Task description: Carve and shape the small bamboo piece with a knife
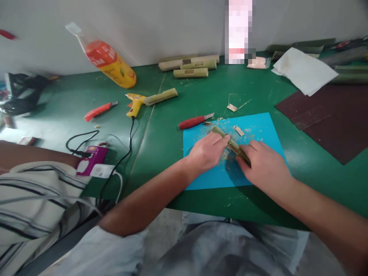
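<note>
Both of my hands grip one short bamboo tube with a slot cut in its side, slanting over a blue sheet. Around its upper-left part my left hand is closed. My right hand wraps the lower-right end, fingers hiding part of it. Wood shavings and a small bamboo chip lie on the sheet just beyond the tube. At the sheet's far left edge rests a red-handled knife, blade pointing right, touched by neither hand. Another bamboo chip lies behind the sheet.
Left on the green table are a yellow glue gun beside a bamboo piece, an orange cutter, a purple power strip with cables, and a juice bottle. Bamboo tubes, white paper and brown sandpaper-like sheets lie farther off. A person in stripes sits left.
</note>
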Motion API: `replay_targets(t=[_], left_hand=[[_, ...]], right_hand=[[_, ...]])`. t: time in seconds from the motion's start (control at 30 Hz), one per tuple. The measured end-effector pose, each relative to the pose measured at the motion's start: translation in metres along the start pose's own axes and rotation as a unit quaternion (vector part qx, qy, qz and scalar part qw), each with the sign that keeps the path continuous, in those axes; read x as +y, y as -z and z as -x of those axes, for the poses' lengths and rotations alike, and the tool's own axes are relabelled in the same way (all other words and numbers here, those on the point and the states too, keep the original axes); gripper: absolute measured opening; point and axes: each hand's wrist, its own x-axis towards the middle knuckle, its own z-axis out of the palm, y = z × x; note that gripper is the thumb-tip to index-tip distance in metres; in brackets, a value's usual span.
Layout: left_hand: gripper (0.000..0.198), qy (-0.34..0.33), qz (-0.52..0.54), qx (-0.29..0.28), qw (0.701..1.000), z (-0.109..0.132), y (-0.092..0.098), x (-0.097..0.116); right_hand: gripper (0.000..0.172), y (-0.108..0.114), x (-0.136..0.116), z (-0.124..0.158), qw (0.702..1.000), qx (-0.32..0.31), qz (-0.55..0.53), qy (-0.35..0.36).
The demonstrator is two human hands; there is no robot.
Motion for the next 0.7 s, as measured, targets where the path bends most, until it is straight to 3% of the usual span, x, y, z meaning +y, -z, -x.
replay_targets(t=[0.1,0.27,0.33,0.43,0.53,0.63,0.7], left_hand=[[0.033,0.027,0.037,0.018,0.999,-0.001,0.002,-0.007],[0.025,0.159,0.136,0.073,0.975,-0.008,0.007,-0.021],[0.021,0.242,0.208,0.086,0.944,-0.013,0.011,-0.018],[0.018,0.378,0.327,0.096,0.861,-0.020,0.017,-0.009],[0.017,0.436,0.435,0.096,0.782,-0.026,0.022,-0.001],[0.019,0.443,0.485,0.078,0.750,-0.028,0.025,0.005],[0.021,0.438,0.476,0.061,0.760,-0.025,0.025,0.007]], right_hand=[[0.022,0.001,0.000,-0.001,1.000,-0.011,-0.005,-0.013],[0.022,0.004,0.002,-0.002,0.999,-0.036,-0.018,-0.022],[0.022,0.005,0.003,-0.002,0.998,-0.047,-0.022,-0.025],[0.021,0.007,0.006,-0.001,0.998,-0.052,-0.023,-0.028],[0.021,0.008,0.007,-0.001,0.998,-0.051,-0.020,-0.034],[0.021,0.008,0.007,-0.001,0.998,-0.049,-0.015,-0.041],[0.021,0.009,0.007,-0.002,0.998,-0.048,-0.014,-0.042]])
